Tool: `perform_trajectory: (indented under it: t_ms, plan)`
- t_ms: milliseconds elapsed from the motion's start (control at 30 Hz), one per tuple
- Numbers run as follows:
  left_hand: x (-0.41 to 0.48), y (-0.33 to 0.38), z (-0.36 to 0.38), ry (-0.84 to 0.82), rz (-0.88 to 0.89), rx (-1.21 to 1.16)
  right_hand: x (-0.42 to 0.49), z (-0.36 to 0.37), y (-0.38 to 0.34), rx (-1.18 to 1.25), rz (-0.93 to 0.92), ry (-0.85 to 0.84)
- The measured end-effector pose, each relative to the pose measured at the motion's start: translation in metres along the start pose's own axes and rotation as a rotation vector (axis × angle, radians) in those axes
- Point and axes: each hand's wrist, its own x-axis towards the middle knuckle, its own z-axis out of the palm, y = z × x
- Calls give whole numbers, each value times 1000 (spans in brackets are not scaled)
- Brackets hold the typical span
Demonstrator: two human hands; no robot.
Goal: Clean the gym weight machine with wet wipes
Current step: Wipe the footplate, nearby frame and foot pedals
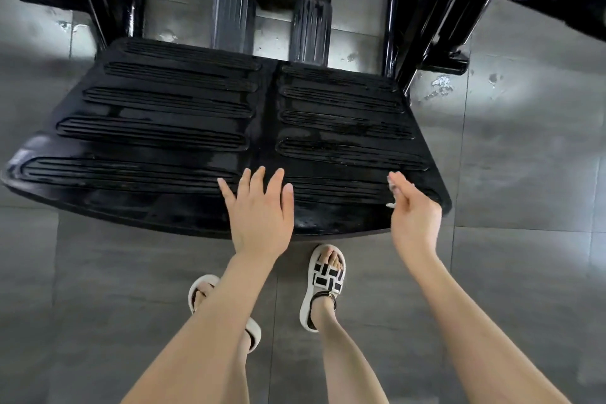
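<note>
Head view: the left hand (259, 210) is lying flat, fingers spread, on the near edge of the footplate (164, 128); the right hand (414, 213) is pinching a white wipe (392, 186).

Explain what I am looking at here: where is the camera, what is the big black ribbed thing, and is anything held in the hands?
There is one picture, taken by a wide-angle camera worn on the person's head, looking down past their arms. The big black ribbed slab is the footplate of a gym weight machine. Behind it stand two ribbed rubber grips and the black frame. The plate looks glossy, with wet-looking streaks. The left hand lies open, fingers spread, at the plate's near edge. The right hand is loosely curled, and small bits of white show in it, which is most likely the wet wipe. Below are the person's sandals on a grey tiled floor.
</note>
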Motion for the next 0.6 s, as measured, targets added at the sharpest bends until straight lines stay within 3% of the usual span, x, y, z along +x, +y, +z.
perform_trajectory:
  t_ms: [100, 167, 267, 400, 500, 600]
  plan:
    - [0, -1, 5, 24, -8, 1, 4, 13, 1, -270, 20, -46]
    - [-1, 0, 8, 70, -12, -9, -3, 32, -21, -413, -62, -98]
    - [-1, 0, 10, 97, -44, -50, -26, 71, -62, -320, -344, -300]
    - [-1, -1, 8, 89, -39, -37, -8, 53, -39, -255, -476, -546]
    - [-2, 3, 6, 96, -41, -11, 9, 15, 10, -178, -298, -362]
    - [-2, 3, 8, 86, -31, 42, 2, 17, 3, -186, -190, -271]
